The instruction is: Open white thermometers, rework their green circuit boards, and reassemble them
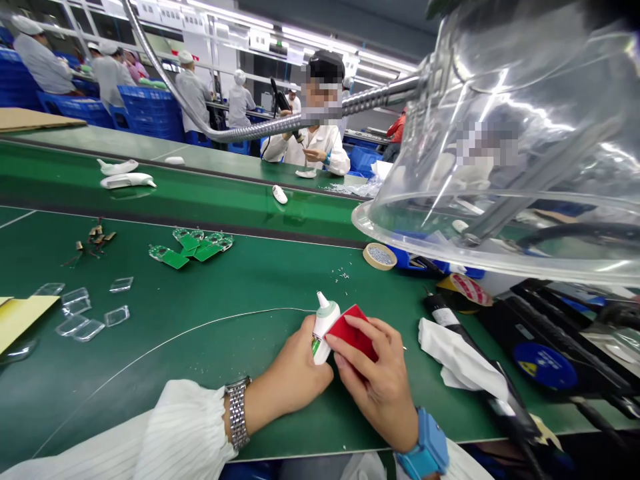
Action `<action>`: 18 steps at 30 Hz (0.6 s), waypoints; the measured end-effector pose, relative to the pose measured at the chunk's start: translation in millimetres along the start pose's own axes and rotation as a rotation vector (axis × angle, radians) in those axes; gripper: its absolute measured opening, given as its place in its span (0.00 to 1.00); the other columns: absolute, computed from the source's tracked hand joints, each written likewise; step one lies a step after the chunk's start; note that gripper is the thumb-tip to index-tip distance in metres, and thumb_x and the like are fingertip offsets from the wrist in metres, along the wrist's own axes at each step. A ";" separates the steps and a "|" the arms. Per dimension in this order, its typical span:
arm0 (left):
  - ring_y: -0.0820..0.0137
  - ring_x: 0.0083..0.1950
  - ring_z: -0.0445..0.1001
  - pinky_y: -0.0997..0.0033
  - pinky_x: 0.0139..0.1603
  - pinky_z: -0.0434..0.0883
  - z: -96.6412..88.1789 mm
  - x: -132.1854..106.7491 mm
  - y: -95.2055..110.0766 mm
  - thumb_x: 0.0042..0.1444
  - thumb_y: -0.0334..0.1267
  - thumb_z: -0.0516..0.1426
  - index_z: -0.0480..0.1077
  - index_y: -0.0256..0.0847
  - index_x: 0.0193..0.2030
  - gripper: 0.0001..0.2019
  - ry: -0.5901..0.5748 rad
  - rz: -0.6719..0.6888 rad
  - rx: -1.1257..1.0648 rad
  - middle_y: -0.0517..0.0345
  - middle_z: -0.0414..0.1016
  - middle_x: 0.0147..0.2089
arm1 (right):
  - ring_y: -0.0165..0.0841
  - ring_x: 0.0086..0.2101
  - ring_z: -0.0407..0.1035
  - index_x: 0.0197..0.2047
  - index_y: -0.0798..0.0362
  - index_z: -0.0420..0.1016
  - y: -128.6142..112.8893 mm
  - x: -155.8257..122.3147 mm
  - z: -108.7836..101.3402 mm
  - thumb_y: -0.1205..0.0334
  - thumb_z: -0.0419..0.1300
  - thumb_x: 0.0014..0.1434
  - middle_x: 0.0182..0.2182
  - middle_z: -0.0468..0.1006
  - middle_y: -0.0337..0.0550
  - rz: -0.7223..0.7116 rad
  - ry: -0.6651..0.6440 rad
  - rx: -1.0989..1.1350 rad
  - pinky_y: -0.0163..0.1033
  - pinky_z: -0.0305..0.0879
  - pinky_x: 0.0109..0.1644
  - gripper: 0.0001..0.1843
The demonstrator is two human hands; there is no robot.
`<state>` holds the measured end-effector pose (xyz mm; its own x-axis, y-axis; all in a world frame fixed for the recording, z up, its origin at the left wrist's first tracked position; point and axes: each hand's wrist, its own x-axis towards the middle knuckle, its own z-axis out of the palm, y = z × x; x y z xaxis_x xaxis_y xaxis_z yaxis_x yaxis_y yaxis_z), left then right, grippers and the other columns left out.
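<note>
My left hand is closed round a white plastic device housing with a pointed nozzle tip, held just above the green work surface. A bit of green circuit board shows at its open side, by my left thumb. My right hand pinches a small red sheet between thumb and fingers, its edge against the right side of the housing. A thin silvery wire curves over the surface from the lower left and ends near the housing. How firmly the sheet touches is hidden by my fingers.
Green circuit boards, clear plastic covers and small wired parts lie to the left. Tiny screws lie near a tape ring. A clear hood overhangs the right, above an electric screwdriver and white cloth. A co-worker sits opposite, beyond a belt.
</note>
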<state>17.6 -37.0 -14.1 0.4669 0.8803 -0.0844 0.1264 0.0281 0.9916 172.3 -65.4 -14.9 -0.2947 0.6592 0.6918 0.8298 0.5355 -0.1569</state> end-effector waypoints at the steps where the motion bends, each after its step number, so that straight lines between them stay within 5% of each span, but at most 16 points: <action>1: 0.74 0.29 0.61 0.75 0.27 0.60 0.0 -0.2 -0.3 0.39 0.22 0.50 0.58 0.39 0.51 0.27 -0.004 0.007 0.000 0.62 0.65 0.32 | 0.44 0.48 0.56 0.46 0.45 0.74 0.1 -0.2 -0.4 0.72 0.56 0.56 0.50 0.65 0.45 -0.003 -0.007 0.005 0.54 0.63 0.47 0.16; 18: 0.75 0.26 0.60 0.76 0.24 0.57 -0.6 1.6 -4.0 0.39 0.23 0.51 0.58 0.40 0.51 0.28 0.009 -0.015 0.015 0.64 0.64 0.30 | 0.43 0.48 0.56 0.47 0.46 0.73 0.4 -0.1 -0.1 0.72 0.56 0.56 0.49 0.65 0.47 0.027 0.001 0.023 0.55 0.62 0.48 0.17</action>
<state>17.3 -35.4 -18.1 0.4570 0.8841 -0.0979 0.1459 0.0340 0.9887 172.7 -65.3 -15.0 -0.2719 0.6730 0.6879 0.8262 0.5298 -0.1917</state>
